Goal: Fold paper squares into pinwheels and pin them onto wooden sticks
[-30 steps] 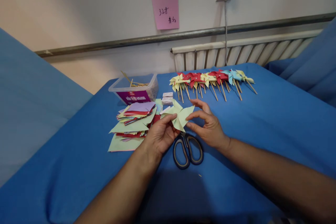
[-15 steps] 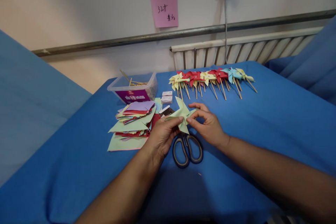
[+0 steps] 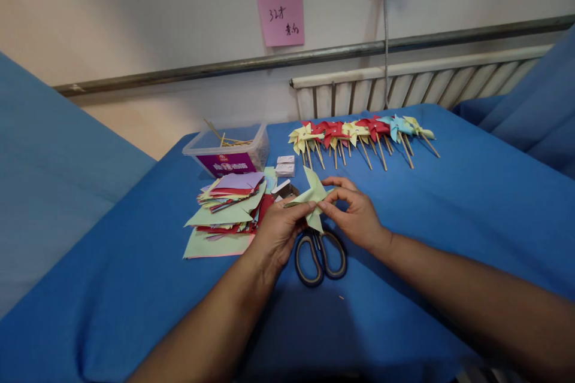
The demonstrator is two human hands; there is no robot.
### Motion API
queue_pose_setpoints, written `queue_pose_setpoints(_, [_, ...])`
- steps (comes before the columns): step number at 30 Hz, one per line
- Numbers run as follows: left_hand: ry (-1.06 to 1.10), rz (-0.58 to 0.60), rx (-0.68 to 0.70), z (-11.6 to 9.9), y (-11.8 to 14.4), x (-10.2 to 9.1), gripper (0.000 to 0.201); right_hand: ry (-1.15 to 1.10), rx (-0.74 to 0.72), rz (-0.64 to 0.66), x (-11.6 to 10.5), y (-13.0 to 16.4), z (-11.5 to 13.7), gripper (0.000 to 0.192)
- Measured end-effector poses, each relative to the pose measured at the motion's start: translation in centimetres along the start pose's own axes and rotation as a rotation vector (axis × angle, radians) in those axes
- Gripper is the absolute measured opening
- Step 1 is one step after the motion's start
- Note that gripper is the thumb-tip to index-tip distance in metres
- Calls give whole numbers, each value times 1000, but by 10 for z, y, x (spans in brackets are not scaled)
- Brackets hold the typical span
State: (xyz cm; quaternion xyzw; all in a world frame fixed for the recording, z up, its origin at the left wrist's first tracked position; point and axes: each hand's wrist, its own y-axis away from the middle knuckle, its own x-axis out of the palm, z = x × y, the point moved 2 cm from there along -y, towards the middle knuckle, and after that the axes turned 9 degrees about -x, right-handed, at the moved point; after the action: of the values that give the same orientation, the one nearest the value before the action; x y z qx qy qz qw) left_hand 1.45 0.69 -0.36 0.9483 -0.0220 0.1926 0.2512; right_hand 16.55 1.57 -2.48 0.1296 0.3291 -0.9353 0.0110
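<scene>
We are pinching a pale green paper pinwheel (image 3: 312, 196) between both hands, just above the scissors (image 3: 320, 254) on the blue surface (image 3: 449, 203). Left hand (image 3: 278, 230) and right hand (image 3: 354, 212) fingers are closing on its folded points. Risk — the folds are springing open if either pinch is loosening, or the thin paper is creasing or tearing under too much squeeze. Cut paper stack (image 3: 229, 209) is sitting just beside the left hand — an elbow nudge is scattering it.

Both hands pinch a pale green folded paper pinwheel (image 3: 311, 196) above black-handled scissors (image 3: 320, 254): left hand (image 3: 279, 228) and right hand (image 3: 354, 212) meet at its centre. A stack of coloured paper squares (image 3: 227, 210) lies just left on the blue cloth-covered table (image 3: 449, 215).
</scene>
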Motion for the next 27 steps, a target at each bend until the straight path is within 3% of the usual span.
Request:
queue_pose_setpoints(11, [64,-23,-5,-4,1,1,25,-77,-6,5,-3,0,3,3])
queue_pose_setpoints(18, [196,44,-103,-13,5,2,22,33,-222,107,-6,1,19,27])
queue_pose_setpoints(22, [205,58,-148,-15,7,3,17,47,-211,117,-6,2,19,14])
queue_pose_setpoints(27, [257,47,-110,-18,5,0,25,22,-176,93,-10,0,16,29])
